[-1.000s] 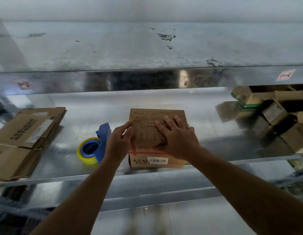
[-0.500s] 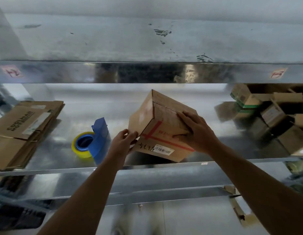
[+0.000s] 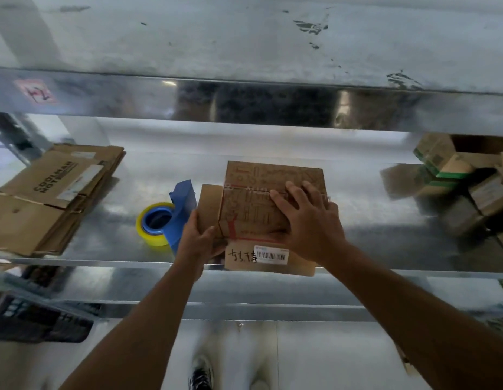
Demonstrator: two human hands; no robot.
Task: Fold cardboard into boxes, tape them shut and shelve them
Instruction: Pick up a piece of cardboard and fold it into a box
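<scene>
The person is standing at a metal shelf (image 3: 357,220) and working on a small cardboard box (image 3: 253,212), which is sitting on that shelf close to its front edge, roughly in the middle. The right hand (image 3: 309,220) is lying flat on top of the box with its fingers straight and spread, so its grip is wide and it is pressing down rather than holding; the fingertips are reaching the seam that is running across the top. The left hand (image 3: 199,240) is at the box's near left corner, its grip narrow, with the thumb and fingers curling round the side flap (image 3: 209,205) that is sticking out to the left. A white barcode label (image 3: 271,256) and some handwriting are facing me on the front of the box.

Just beside the box on its left, a yellow tape roll (image 3: 153,223) in a blue dispenser (image 3: 183,209) is resting on the shelf, near the left hand but apart from it. Further left, a stack of flattened cardboard (image 3: 48,198) is lying well apart from the box. At the far right of the same shelf, a pile of made-up boxes (image 3: 455,178) is sitting at mixed angles. Above, the upper shelf's shiny edge (image 3: 244,105) is carrying a red-marked sticker (image 3: 36,91). Below, one dark shoe (image 3: 201,375) is showing on the floor.
</scene>
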